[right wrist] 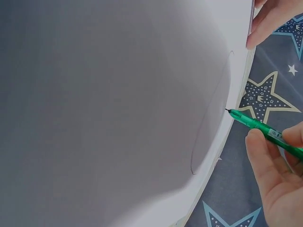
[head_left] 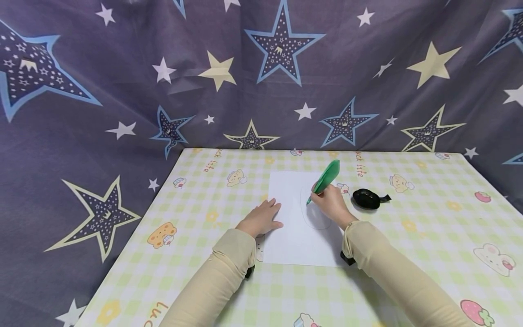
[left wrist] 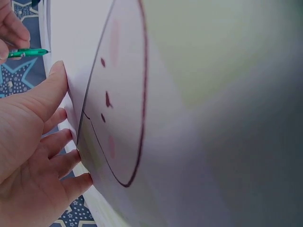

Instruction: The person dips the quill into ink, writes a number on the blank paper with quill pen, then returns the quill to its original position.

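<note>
A white sheet of paper [head_left: 286, 247] lies on the table. My right hand [head_left: 333, 204] pinches a green pen [head_left: 328, 176] whose top is broad and leaf- or feather-shaped. In the right wrist view, the dark tip of the green pen [right wrist: 255, 124] is at the paper, between the thumb and fingers of the right hand [right wrist: 277, 182]. A thin curved line [head_left: 303, 213] is drawn on the sheet, partly hidden by that hand. With fingers spread, my left hand [head_left: 261, 218] rests on the left edge of the paper.
A checked tablecloth [head_left: 220, 254] with cartoon prints covers the table. To the right of the paper sits a black oval object [head_left: 366, 199] with a short strap. Behind the table hangs a dark curtain [head_left: 269, 100] patterned with stars.
</note>
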